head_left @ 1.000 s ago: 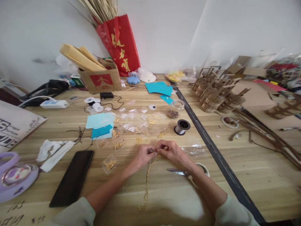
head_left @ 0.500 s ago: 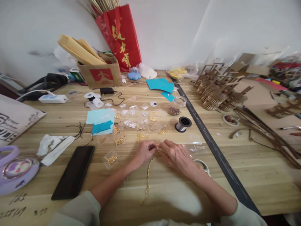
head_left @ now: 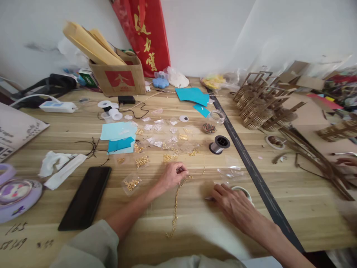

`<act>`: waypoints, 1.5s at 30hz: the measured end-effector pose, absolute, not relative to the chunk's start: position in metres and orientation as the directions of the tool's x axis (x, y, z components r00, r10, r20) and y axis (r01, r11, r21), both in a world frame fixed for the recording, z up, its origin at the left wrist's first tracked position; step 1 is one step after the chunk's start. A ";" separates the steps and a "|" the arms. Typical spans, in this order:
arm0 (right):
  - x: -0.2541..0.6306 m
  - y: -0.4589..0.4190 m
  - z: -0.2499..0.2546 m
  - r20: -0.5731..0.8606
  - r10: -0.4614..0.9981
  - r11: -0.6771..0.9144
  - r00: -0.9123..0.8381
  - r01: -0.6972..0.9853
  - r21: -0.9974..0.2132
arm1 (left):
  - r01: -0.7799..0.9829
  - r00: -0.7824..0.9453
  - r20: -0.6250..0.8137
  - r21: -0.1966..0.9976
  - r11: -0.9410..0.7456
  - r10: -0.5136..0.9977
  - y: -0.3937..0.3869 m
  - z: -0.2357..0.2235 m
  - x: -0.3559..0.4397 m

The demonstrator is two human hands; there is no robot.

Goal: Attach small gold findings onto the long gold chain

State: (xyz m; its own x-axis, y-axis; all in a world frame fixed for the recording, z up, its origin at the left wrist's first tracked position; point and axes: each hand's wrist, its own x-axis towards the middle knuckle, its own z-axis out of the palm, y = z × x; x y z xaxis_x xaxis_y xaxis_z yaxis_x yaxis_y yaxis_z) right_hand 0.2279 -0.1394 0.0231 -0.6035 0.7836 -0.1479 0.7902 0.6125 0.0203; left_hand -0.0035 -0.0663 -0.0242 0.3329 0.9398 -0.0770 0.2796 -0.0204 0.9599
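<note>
A gold chain (head_left: pixel 175 208) lies in a long curve on the wooden table, its upper end beside the fingertips of my left hand (head_left: pixel 173 174). That hand is closed in a pinch; what sits between thumb and finger is too small to name. To the right, my right hand (head_left: pixel 232 203) is lowered to the table with fingers closed around a small tool with a thin pointed tip (head_left: pixel 208 198), mostly hidden by the hand. Close behind its knuckles is a white ring-shaped roll (head_left: pixel 245 193). A short piece of fine gold chain (head_left: pixel 203 171) rests between the hands.
Beyond my hands lie several small bags of gold findings (head_left: pixel 142 161), a wire spool (head_left: pixel 219 144) and a clear plastic bag (head_left: pixel 232 172). A black phone (head_left: pixel 85 199) is at left. A dark strip (head_left: pixel 251 175) crosses the right side; another person's hand (head_left: pixel 347 160) shows at the right edge.
My right hand has left the chain's end and moved right and toward me, down to the white roll. My left hand stays by the chain. The view has shifted slightly.
</note>
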 end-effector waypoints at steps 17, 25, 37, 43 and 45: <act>0.157 -0.151 0.024 -0.096 0.554 0.786 -0.827 0.557 -0.268 | 0.290 0.346 -0.095 0.957 -0.010 0.933 -0.064 -0.027 -0.003; 0.140 -0.167 0.022 0.023 0.318 0.929 -0.948 0.306 -0.210 | 0.270 0.363 -0.088 0.963 -0.015 0.927 -0.065 -0.028 -0.004; 0.129 -0.167 0.017 0.052 0.147 0.983 -0.988 0.139 -0.122 | 0.242 0.344 -0.121 0.970 0.037 0.931 -0.065 -0.026 -0.003; 0.148 -0.161 0.019 -0.003 0.345 0.772 -0.938 0.286 -0.567 | 0.226 0.358 -0.103 0.974 0.021 0.928 -0.064 -0.028 -0.004; 0.155 -0.160 0.014 -0.066 0.504 0.488 -0.861 0.348 -0.801 | 0.215 0.353 -0.110 0.976 0.034 0.929 -0.064 -0.028 -0.004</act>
